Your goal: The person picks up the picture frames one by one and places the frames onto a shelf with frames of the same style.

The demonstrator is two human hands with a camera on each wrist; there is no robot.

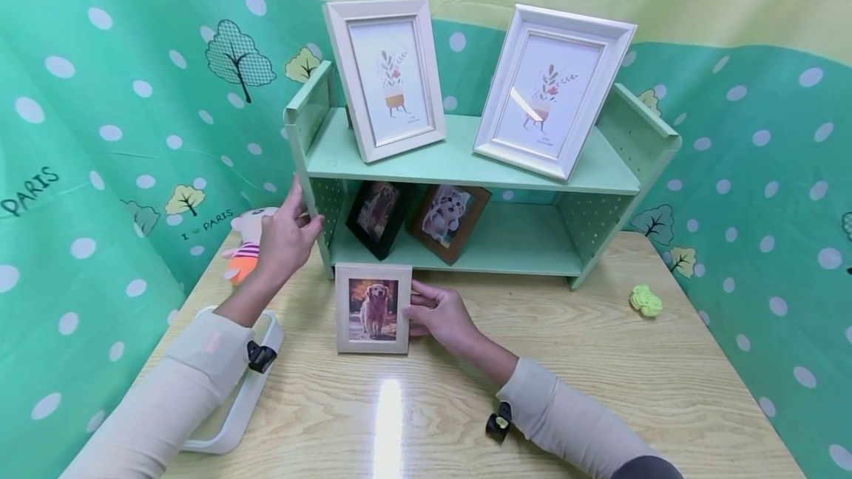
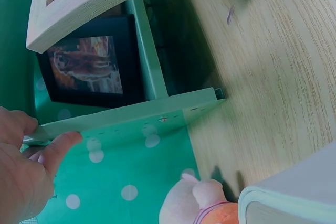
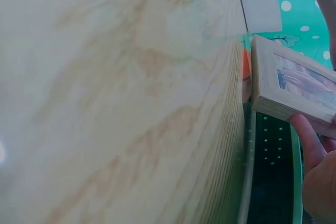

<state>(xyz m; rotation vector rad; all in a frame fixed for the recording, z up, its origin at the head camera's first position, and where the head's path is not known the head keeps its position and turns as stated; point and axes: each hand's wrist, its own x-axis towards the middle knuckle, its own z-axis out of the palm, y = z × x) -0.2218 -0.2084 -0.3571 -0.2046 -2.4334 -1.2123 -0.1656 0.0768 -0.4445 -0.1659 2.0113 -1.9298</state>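
My right hand (image 1: 447, 316) pinches the right edge of a pale wooden picture frame (image 1: 341, 309) with a dog photo, held upright in front of the shelf's lower left. The right wrist view shows my thumb along the edge of this frame (image 3: 268, 85). With my left hand (image 1: 286, 231) I grip the left side panel of a green two-tier shelf (image 1: 466, 161), thumb and fingers on either side of the panel's edge (image 2: 126, 114). On the lower tier, a black picture frame (image 1: 356, 224) leans beside a brown picture frame (image 1: 468, 231) with a cat photo.
Two larger white picture frames, a left one (image 1: 369, 150) and a right one (image 1: 515, 157), stand tilted on the top tier. Left of the shelf are a plush toy (image 1: 245, 261) and a white-rimmed box (image 1: 236, 427). A yellow-green flower-like piece (image 1: 646, 301) lies at right on the wooden table (image 1: 532, 331).
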